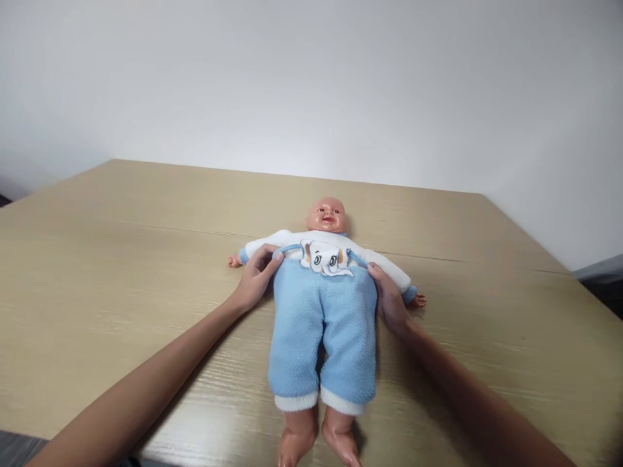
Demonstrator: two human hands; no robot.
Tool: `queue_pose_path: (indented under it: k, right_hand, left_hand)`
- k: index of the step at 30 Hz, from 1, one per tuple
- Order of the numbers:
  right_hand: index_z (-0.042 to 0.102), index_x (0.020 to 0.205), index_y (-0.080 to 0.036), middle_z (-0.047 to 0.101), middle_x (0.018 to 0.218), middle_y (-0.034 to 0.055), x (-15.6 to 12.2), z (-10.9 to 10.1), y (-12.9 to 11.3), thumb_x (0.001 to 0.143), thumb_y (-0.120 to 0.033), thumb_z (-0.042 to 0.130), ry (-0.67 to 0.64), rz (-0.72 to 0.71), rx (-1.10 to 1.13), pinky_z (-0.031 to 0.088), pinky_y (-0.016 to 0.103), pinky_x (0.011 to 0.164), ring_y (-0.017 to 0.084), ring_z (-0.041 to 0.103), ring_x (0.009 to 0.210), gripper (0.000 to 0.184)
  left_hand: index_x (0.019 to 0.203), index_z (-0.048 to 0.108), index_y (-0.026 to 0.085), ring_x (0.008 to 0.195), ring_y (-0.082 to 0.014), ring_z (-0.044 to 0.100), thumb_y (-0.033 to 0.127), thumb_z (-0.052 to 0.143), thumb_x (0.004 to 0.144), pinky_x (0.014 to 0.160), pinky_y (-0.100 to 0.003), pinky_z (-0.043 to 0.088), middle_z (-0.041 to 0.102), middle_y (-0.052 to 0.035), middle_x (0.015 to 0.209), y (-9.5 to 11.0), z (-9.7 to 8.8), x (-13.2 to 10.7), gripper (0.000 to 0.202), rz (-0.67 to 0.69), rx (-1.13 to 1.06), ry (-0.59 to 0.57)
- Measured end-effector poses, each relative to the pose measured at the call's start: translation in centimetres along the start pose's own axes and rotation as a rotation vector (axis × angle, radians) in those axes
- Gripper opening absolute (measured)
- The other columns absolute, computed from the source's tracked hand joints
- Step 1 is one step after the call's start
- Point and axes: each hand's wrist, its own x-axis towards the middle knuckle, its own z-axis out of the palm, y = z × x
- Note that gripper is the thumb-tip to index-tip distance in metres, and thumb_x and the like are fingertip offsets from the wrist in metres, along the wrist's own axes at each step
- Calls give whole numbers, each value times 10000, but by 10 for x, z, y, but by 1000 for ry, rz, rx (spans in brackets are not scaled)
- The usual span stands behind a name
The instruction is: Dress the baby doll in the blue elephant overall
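A baby doll [327, 217] lies on its back on the wooden table, head away from me and bare feet towards me. It wears a white long-sleeved top with blue cuffs and fuzzy light-blue pants [298, 324] with white hems. An elephant face patch [326, 258] sits at the pants' upper edge. My left hand [260, 272] pinches the upper left edge of the pants between thumb and fingers. At the opposite side, my right hand [387, 295] grips the upper right edge, its fingers partly hidden behind the doll's side.
The wooden table [121, 259] reaches to a plain white wall [311, 84] at the back. Seams run across its top. The doll's arms stretch out to both sides, one little hand [234, 261] lying left of my left hand.
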Motion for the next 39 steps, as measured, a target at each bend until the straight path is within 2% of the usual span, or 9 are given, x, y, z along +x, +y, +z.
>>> queue_pose_path:
  k: [3, 6, 9, 16, 24, 26, 29, 34, 39]
  right_hand:
    - [674, 774, -265, 722, 878, 17, 14, -1, -22, 817, -494, 805, -74, -3, -77, 520, 407, 999, 274, 650, 987, 267]
    - [589, 737, -264, 523, 670, -43, 29, 4, -45, 870, -508, 774, -160, 11, -89, 482, 340, 717, 186, 504, 679, 333]
    - [527, 769, -265, 449, 639, -68, 43, 12, -60, 907, -536, 715, -230, 17, -107, 393, 304, 594, 149, 409, 585, 358]
    - [665, 999, -238, 760, 1012, 66, 68, 52, -80, 1000, -369, 647, -231, -388, -607, 577, 386, 865, 237, 714, 913, 132]
    - [714, 1212, -141, 782, 1307, 177, 133, 148, -81, 1025, -245, 676, -924, -633, -955, 565, 443, 1041, 311, 727, 1196, 217]
    - [714, 1257, -136, 772, 1339, 175, 144, 173, -72, 968, -212, 752, -1121, -672, -1033, 570, 408, 997, 309, 727, 1196, 302]
    - [768, 1053, -179, 824, 1148, 99, 152, 203, -56, 933, -111, 740, -1282, -690, -1113, 550, 333, 838, 262, 756, 1023, 140]
    - [724, 813, -198, 799, 886, 58, 149, 217, -45, 898, -58, 718, -1183, -695, -1134, 437, 326, 669, 220, 689, 749, 164]
    - [680, 864, -205, 766, 942, 43, 144, 195, -60, 892, -185, 753, -1013, -741, -1031, 430, 336, 794, 202, 645, 819, 80]
  left_hand:
    - [1075, 672, 221, 976, -194, 580, 527, 670, 1078, 902, -305, 445, 643, -19, 1005, 0, 5, 0, 306, 45, 95, 87]
    - [1126, 641, 232, 974, -189, 615, 521, 655, 1089, 910, -311, 471, 656, -18, 1024, -2, 8, -1, 292, 80, 151, 146]
    - [1132, 626, 238, 974, -188, 631, 509, 642, 1097, 915, -317, 495, 660, -21, 1036, -3, 8, -1, 274, 118, 189, 179]
    - [1162, 633, 250, 980, -173, 635, 440, 630, 1116, 925, -317, 502, 658, -18, 1079, -7, 8, -1, 195, 151, 192, 198]
    - [1181, 652, 263, 1003, -178, 634, 385, 650, 1112, 935, -324, 503, 669, -25, 1109, -7, 8, -2, 141, 219, 213, 231]
    - [1187, 653, 261, 988, -174, 630, 371, 648, 1114, 904, -315, 501, 671, -24, 1102, -6, 8, -2, 132, 234, 238, 239]
    - [1177, 656, 257, 970, -172, 625, 350, 638, 1120, 870, -307, 494, 673, -23, 1073, -4, 9, -2, 111, 263, 261, 239]
    - [1149, 649, 248, 951, -189, 609, 361, 633, 1119, 862, -331, 497, 666, -36, 1051, 3, 10, -5, 118, 246, 247, 219]
    - [1117, 657, 250, 917, -201, 573, 371, 639, 1115, 853, -354, 484, 659, -38, 1030, 3, 8, -8, 122, 210, 229, 166]
